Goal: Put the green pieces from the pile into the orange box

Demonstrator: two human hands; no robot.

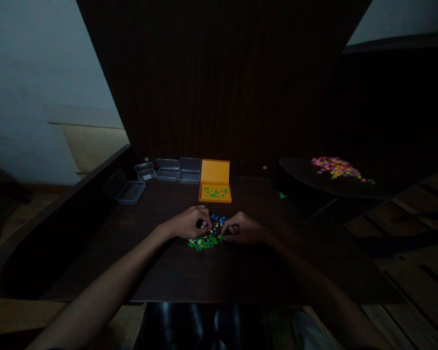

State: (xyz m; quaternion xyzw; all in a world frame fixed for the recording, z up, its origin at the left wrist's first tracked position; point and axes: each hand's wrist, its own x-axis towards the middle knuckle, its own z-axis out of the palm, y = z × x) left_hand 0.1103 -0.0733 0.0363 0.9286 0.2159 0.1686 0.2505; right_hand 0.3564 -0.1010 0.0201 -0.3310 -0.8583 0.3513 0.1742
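Observation:
A small heap of tiny coloured pieces [208, 238], green, blue, yellow and white, lies on the dark wooden table [168, 272]. My left hand [190, 222] rests on the heap's left side with its fingers curled down into the pieces. My right hand [243, 228] sits at the heap's right side, fingers bent and pinched at the pieces. What either hand grips is too small to make out. Behind the heap stands an open orange box [215, 186] with a few green pieces in its tray.
Several clear plastic boxes [178, 170] stand open along the table's back left, one more [130, 191] nearer the left edge. A second dark surface at the right carries a pile of pink and yellow pieces [336, 166]. One green piece [282, 196] lies apart.

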